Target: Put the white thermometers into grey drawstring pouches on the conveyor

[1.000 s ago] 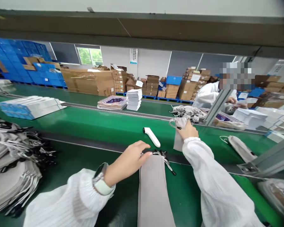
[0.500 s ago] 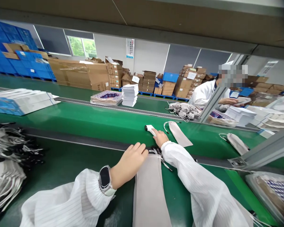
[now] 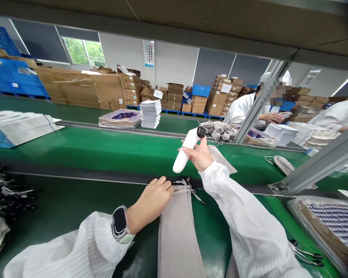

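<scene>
My right hand [image 3: 202, 156] grips a white handheld device [image 3: 185, 153] with a round black end, raised above the green belt. The black end points up and to the right. My left hand [image 3: 156, 195] is closed at the top edge of a grey drawstring pouch [image 3: 178, 231], with its fingertips partly hidden. This pouch lies lengthwise in front of me, apparently on top of others, its cords [image 3: 191, 187] bunched at the far end. Just behind my right hand, another grey pouch [image 3: 220, 158] rests on the belt, partly covered.
Piled pouches with black-tipped cords [image 3: 11, 197] lie at the left. White boxes [image 3: 23, 129] sit on the belt. A metal post [image 3: 313, 166] rises at the right, near a tray of patterned items [image 3: 333, 220]. Across the line, a co-worker [image 3: 246, 108] handles something.
My right hand has lifted the white device off the belt, turning it upright. My left hand stays at the pouch's top edge. The camera view has shifted slightly.
</scene>
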Motion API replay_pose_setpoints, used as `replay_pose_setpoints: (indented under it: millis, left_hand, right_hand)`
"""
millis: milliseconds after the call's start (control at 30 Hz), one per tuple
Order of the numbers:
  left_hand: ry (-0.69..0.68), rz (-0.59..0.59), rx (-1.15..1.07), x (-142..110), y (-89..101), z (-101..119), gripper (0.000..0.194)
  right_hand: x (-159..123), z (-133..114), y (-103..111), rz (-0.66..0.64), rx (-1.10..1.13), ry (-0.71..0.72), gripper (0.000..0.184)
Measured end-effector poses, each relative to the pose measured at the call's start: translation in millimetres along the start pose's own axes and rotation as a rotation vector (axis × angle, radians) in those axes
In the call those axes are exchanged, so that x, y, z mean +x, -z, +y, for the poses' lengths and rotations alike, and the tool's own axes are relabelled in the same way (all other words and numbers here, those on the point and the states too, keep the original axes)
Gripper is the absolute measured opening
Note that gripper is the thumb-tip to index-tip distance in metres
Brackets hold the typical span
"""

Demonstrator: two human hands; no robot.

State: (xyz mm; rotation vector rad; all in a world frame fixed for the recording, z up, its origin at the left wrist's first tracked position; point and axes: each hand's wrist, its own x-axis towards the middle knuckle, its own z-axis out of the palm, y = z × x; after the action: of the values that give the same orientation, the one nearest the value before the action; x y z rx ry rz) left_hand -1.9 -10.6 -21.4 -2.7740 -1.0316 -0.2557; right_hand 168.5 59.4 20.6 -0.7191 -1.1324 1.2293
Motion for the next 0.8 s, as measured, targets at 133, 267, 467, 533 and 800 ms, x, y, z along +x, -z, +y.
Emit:
replay_pose_setpoints:
  millis: [133, 267, 467, 533, 800]
  left_hand:
    - [0.033, -0.005, -0.231, 2.6, 12.2, -5.9, 0.018]
    - [0.158, 0.049, -0.479, 3.4, 24.5, -7.6, 0.021]
    - [0.328, 0.347, -0.644, 2.3, 30.4, -4.7, 0.020]
    - [0.342, 0.429, -0.642, 2.7, 29.6, -6.6, 0.018]
    - [0.486, 0.229, -0.632, -3.3, 53.0, -27.9, 0.020]
  right_hand:
    - [-11.2, -8.3, -13.5, -0.024, -0.055, -0.050, 0.077]
    - [-12.8, -7.2, -15.0, -0.054, -0.098, -0.177, 0.062]
    - [-19.3, 2.8, -17.2, -0.372, -0.325, -0.302, 0.037]
    - [-23.9, 9.4, -21.6, -0.501, -0.483, -0.372, 0.049]
    - [-17.9, 0.5, -5.9, -0.025, -0.953, 0.101, 0.055]
